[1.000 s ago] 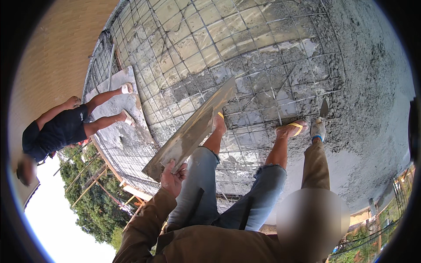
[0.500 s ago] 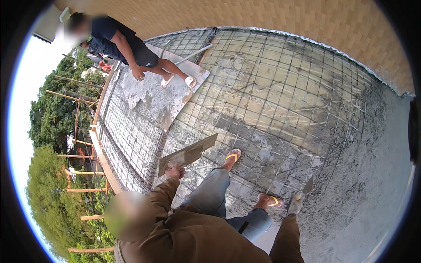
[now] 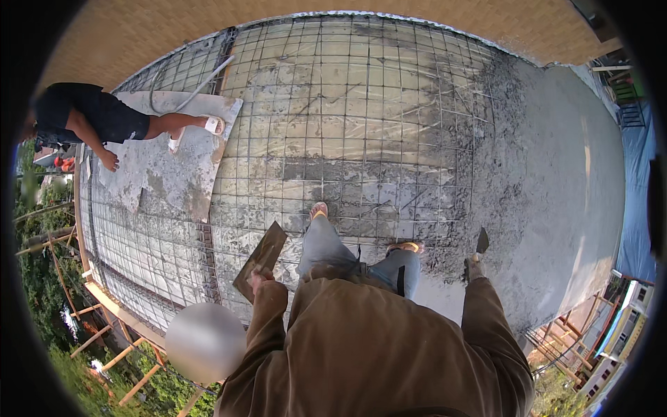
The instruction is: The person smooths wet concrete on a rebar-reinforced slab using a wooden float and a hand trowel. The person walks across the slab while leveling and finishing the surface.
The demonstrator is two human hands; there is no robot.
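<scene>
The left hand [image 3: 260,276] is clenched on the near end of a flat board [image 3: 261,258]. The board's long axis runs from the hand up and to the right, its far end pointing out over the mesh [image 3: 361,125]. The right hand [image 3: 474,267] grips a trowel [image 3: 481,242] whose blade points up, away from the person, over wet concrete [image 3: 556,174]. Another person [image 3: 97,121] stands at the far left on a sheet [image 3: 167,167].

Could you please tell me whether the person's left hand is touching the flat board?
Touching. The head view shows the left hand closed around the near end of the flat board.
</scene>
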